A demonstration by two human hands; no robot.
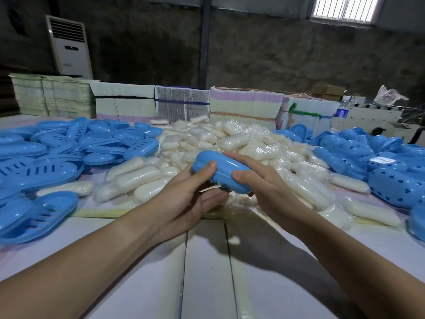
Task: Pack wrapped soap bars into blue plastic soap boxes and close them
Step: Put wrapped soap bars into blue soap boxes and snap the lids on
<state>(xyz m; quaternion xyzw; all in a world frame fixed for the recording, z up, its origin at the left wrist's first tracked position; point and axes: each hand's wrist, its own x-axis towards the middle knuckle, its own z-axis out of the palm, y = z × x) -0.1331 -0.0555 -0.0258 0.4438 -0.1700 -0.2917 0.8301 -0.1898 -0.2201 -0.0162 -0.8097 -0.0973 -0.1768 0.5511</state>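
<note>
A blue plastic soap box [219, 168] is held above the table between both hands, its lid on top of its base. My left hand [184, 199] grips its near left end, thumb on the lid and fingers underneath. My right hand [257, 180] grips its right end, thumb on the near side and fingers over the far side. A bit of clear wrapper sticks out at the seam below the box. A big heap of wrapped white soap bars [230, 143] lies right behind the hands.
Blue lids and slotted trays [57, 148] are piled at the left. More blue box parts with heart-shaped holes [379, 157] are piled at the right. Stacks of flat cartons [184, 104] stand along the table's far edge. The white tabletop [207, 272] lies under my forearms.
</note>
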